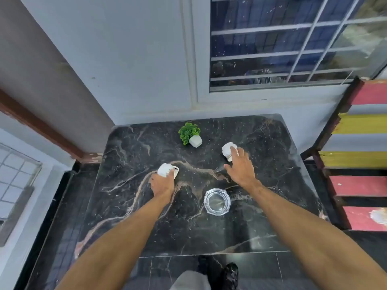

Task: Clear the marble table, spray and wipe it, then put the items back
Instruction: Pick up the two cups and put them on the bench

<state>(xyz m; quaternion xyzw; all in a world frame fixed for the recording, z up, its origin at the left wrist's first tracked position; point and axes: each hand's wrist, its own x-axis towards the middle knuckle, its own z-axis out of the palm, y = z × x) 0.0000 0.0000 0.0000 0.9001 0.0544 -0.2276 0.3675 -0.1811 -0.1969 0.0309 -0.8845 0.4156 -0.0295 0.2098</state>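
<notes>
Head camera looks down on the dark marble table (pixel 261 216), which stands in a corner against the wall; its far right corner is a little hazy. My left forearm (pixel 125 231) and my right forearm (pixel 293 216) both reach forward over the table, and the bottom edge cuts them off near the elbows. My left hand (pixel 162 185) is curled around the left cup (pixel 164 169), a white one at the middle left of the table. The thumb lies beside its handle, and the other fingers are hidden behind the cup. My right hand (pixel 240 169) is open, thumb spread away to the left, with the fingers nearly straight. The fingertips touch the side of the right cup (pixel 227 149), also white, and cover part of it. A clear glass ashtray (pixel 217 201) sits between my forearms, touching neither. At the far middle of the table, the small potted plant (pixel 188 130) is well apart from both hands.
</notes>
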